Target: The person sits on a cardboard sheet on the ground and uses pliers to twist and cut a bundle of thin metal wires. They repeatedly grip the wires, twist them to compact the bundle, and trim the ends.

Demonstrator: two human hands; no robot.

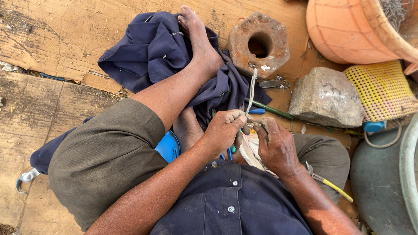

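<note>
- Person seated on cardboard floor (48,48), legs bent, one foot resting on dark blue cloth (152,52).
- Left hand (224,128): fingers curled tight, pinching a grey strip (251,89) near its lower end; also seems to grip a green-handled tool, mostly hidden.
- Right hand (276,146): fingers closed, thumb & forefinger pressed on the strip's bottom end, just beside left hand. Hands touching or nearly so.
- Strip runs up from the hands, approx. vertical, top end free in front of hex block (259,41) w/ centre hole. Looks like wire or thin cord; can't tell which.
- Nearby: rough stone (326,98) right of block; yellow mesh pad (383,89); orange pot (344,30) top right; grey basin (379,182) lower right; pliers w/ yellow handle (331,185) lying by right thigh; blue disc (167,148) under left forearm; green rod (270,109) on floor past the hands.
- Risks (judgement): 
  - strip end could slip from the pinch, as grip area is small & both hands crowd the same spot.
  - free top end may whip toward face if the strip is springy.
  - if wire, a sharp end could prick bare fingertips; no gloves.
  - bare foot is close to the work, so a dropped tool lands on it.
</note>
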